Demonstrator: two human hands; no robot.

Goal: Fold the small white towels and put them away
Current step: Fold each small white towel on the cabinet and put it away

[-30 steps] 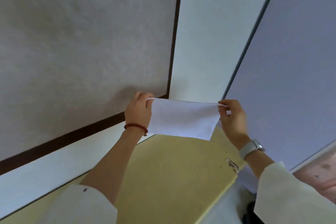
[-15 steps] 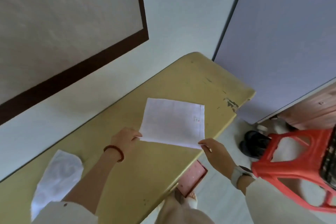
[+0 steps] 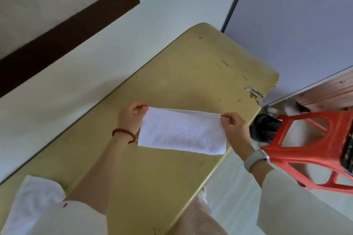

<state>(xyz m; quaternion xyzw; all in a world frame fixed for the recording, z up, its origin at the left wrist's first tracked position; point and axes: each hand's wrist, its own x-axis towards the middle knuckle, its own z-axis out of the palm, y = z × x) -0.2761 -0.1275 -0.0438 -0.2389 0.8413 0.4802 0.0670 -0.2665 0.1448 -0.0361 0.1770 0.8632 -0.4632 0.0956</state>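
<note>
A small white towel (image 3: 181, 132), folded into a long narrow strip, hangs just above the yellow table (image 3: 200, 74). My left hand (image 3: 131, 118) pinches its upper left corner. My right hand (image 3: 236, 129) pinches its upper right corner. A second white towel (image 3: 28, 202) lies crumpled on the table at the lower left, partly hidden by my left sleeve.
The table stands against a white wall (image 3: 172, 2) with a dark-framed panel (image 3: 63, 25). A red plastic stool (image 3: 313, 150) stands to the right of the table, beside dark shoes (image 3: 263, 128) on the floor. A pale purple panel (image 3: 305, 15) rises at the back right.
The view has tilted down from the wall to the table. The towel, spread flat half a second ago, is now folded in half into a strip and held by its top corners.
</note>
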